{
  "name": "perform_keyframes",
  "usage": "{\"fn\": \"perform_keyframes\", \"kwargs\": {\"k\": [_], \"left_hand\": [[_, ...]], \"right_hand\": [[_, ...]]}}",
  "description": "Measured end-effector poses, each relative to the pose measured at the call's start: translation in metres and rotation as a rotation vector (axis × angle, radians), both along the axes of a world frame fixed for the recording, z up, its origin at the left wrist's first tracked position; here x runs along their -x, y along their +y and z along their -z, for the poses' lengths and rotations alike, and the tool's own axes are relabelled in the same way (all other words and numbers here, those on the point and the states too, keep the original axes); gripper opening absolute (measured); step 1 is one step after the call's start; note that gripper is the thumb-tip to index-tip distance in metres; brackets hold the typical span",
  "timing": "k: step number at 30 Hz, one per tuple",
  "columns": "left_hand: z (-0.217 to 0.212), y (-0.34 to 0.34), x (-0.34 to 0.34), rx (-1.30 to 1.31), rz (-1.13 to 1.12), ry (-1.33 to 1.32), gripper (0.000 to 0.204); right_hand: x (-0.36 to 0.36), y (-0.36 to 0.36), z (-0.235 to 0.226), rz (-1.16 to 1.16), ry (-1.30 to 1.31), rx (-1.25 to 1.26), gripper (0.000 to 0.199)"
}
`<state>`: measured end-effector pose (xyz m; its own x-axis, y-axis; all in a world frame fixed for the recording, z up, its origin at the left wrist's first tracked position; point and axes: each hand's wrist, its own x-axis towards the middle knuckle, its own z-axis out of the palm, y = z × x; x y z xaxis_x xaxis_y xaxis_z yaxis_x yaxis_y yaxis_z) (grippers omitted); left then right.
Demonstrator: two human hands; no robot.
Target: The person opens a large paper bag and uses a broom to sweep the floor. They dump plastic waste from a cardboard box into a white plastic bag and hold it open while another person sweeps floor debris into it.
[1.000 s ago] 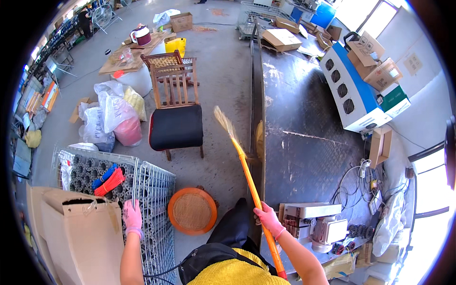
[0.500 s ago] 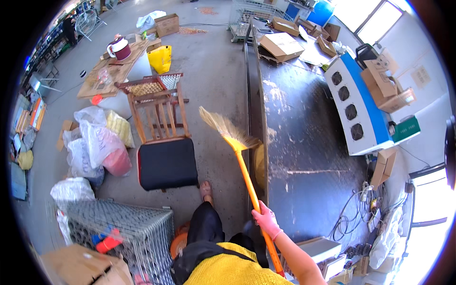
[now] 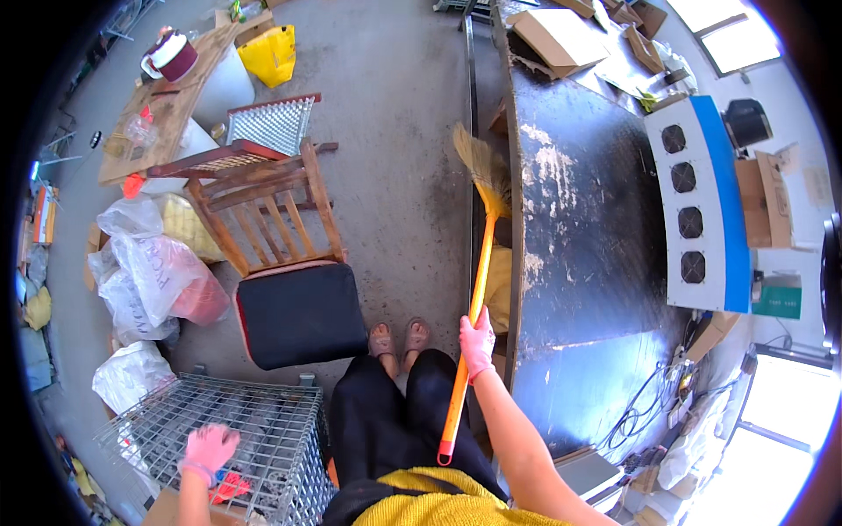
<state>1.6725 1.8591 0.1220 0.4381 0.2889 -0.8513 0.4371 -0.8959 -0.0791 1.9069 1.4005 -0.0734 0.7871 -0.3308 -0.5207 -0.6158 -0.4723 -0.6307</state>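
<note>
Broom [image 3: 481, 272] is being gripped by the right hand [image 3: 478, 345], fingers wrapped around the lower handle [image 3: 455, 403], bristles [image 3: 484, 171] being held just beside the dark table [image 3: 614, 237]. Left hand [image 3: 210, 447] is being held over the wire cage [image 3: 303, 456]; finger spread and contact can't be told, blurred.

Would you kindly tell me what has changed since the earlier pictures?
The person has stepped forward, to beside the black-seated wooden chair. The broom has swung rightward, its bristles nearer the black-topped table. The left hand has moved from the edge of the wire cage to over its mesh; contact is unclear. The right hand still grips the broom.
</note>
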Motion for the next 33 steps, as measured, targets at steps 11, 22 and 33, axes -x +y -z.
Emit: {"fn": "perform_keyframes", "kwargs": {"k": [11,22,33], "left_hand": [[0.249,-0.114,-0.190,0.195,-0.256,-0.442,0.043],[0.355,-0.121,-0.251,0.115,-0.584,-0.237,0.072],[0.312,-0.145,-0.226,0.319,-0.425,-0.568,0.032]], "right_hand": [[-0.022,0.005,0.074,0.341,-0.035,-0.132,0.060],[-0.084,-0.018,0.165,0.499,-0.167,-0.076,0.036],[-0.213,-0.013,0.199,0.868,-0.348,-0.084,0.033]]}}
